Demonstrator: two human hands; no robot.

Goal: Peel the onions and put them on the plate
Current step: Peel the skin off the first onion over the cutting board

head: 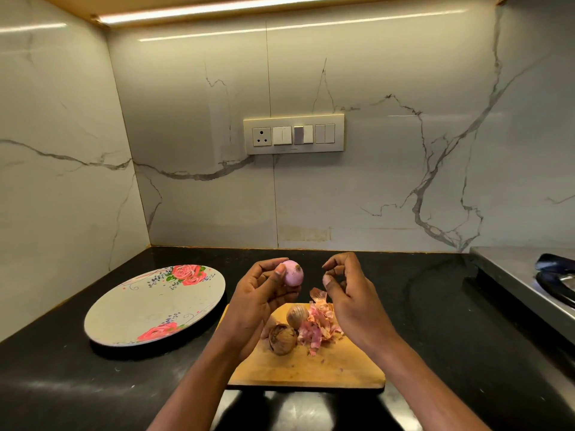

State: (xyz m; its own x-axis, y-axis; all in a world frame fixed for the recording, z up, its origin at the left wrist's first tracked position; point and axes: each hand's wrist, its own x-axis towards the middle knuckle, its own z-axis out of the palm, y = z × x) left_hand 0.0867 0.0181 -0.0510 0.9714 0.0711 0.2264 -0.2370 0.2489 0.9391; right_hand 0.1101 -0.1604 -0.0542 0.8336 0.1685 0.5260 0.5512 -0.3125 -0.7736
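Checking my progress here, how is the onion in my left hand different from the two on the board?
The held onion is peeled, smooth and pale pink; the two board onions still wear dry brown skin. It is gripped in the left hand above the counter, while they lie on the cutting board beside the peels. All three look similar in size.

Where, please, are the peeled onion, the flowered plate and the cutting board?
peeled onion [292,273], head view, its bare pink side.
flowered plate [149,306], head view, its plain middle.
cutting board [311,368], head view, bare wood near its front.
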